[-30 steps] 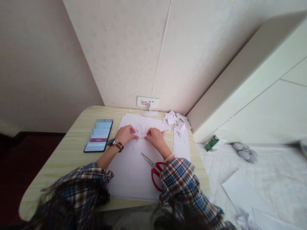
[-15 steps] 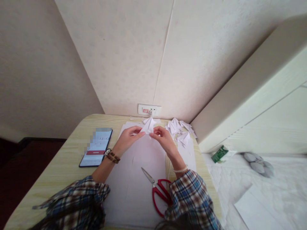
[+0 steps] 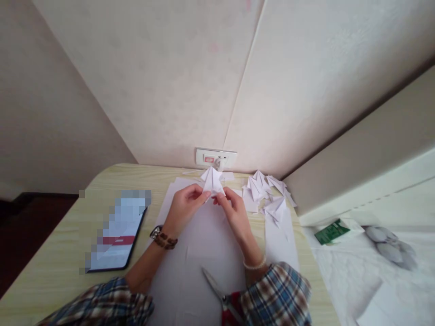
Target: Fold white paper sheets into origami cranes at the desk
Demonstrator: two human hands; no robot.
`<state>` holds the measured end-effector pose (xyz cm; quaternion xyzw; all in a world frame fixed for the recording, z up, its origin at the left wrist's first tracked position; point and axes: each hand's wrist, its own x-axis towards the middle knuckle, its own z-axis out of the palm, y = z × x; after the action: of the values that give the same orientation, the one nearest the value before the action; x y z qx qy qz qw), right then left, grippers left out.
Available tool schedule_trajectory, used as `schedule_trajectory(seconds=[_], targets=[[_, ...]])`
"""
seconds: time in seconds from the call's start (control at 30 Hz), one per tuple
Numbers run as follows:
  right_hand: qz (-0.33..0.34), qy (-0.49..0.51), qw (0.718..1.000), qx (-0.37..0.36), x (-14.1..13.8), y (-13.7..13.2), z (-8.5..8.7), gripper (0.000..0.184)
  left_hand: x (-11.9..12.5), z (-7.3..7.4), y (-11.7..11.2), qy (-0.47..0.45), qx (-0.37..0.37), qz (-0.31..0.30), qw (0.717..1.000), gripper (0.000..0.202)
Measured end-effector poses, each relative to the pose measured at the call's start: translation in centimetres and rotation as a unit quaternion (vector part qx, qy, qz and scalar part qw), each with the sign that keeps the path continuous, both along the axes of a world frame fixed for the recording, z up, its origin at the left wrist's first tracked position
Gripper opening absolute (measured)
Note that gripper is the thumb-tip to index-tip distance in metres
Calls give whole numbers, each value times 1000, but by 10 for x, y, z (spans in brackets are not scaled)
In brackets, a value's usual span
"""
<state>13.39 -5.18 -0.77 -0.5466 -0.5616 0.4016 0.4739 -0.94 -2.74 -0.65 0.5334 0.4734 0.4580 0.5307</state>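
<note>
A small piece of folded white paper [image 3: 212,180] with pointed flaps is held up between my two hands. My left hand [image 3: 188,202] pinches its lower left corner with thumb and fingers. On the lower right corner, my right hand [image 3: 233,208] grips in the same way. Beneath them lie large white paper sheets [image 3: 200,253] on the table. Red-handled scissors [image 3: 222,296] rest on the sheets, their handles partly hidden by my right sleeve. Several folded paper pieces [image 3: 258,185] are gathered to the right of my right hand.
A phone [image 3: 117,246] lies on the wooden table [image 3: 64,240] at the left. A wall socket [image 3: 216,158] with a plug sits behind the table's back edge. To the right, a green and white packet [image 3: 333,232] and a grey rounded object [image 3: 390,246] lie on a white quilted surface.
The view has shifted closer to the table, so the phone and scissors appear lower. Both hands still hold the folded paper, which now shows its front more upright and symmetrical.
</note>
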Motion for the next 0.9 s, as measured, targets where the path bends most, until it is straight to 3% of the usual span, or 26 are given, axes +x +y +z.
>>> schedule_trajectory(seconds=[0.23,0.43,0.7,0.9], targets=[[-1,22,1000,0,-5,-6,1,25,1,2,-5,-22,-39,-33,998,23],[7,42,999,5,-6,-10,0,24,-3,-2,-8,-4,-23,-74,997,17],[13,64,998,-20,-7,-15,-2,24,-6,0,-15,3,-27,-62,998,24],[27,53,998,-11,-6,-13,-1,28,-8,2,-13,36,12,-49,998,25]])
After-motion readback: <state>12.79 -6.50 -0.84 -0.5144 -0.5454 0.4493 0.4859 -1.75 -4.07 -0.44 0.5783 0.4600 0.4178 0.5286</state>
